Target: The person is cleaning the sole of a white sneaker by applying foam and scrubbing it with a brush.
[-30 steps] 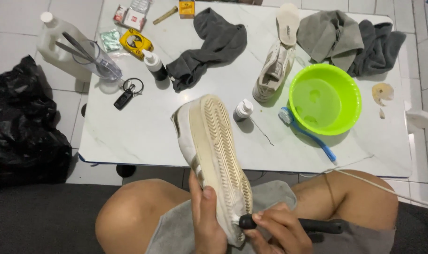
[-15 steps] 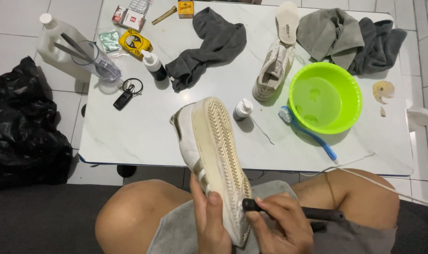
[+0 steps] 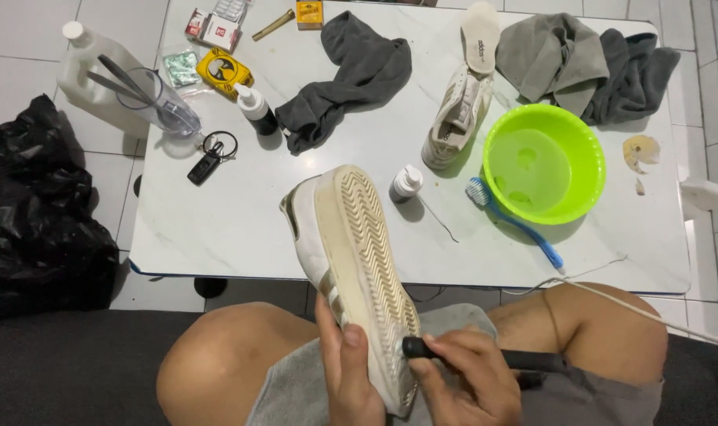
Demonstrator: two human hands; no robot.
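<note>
My left hand (image 3: 349,371) grips a white sneaker (image 3: 351,260) by its heel end, sole turned up, toe pointing toward the table. My right hand (image 3: 465,383) holds a black-handled brush (image 3: 485,356), its head pressed against the sole's edge near the heel. A grey cloth (image 3: 296,386) lies across my lap under the shoe. The second sneaker (image 3: 456,117) rests on the white marble table (image 3: 217,229), with a loose insole (image 3: 480,35) beyond it.
On the table: a green basin of water (image 3: 544,162), a blue brush (image 3: 512,221), two small bottles (image 3: 407,182) (image 3: 256,109), grey cloths (image 3: 351,79) (image 3: 587,59), keys (image 3: 211,155), a jug (image 3: 98,79). A black bag (image 3: 35,213) sits on the floor, left.
The brush in my right hand has shifted slightly along the sole's edge near the heel. The shoe stays in my left hand, barely moved.
</note>
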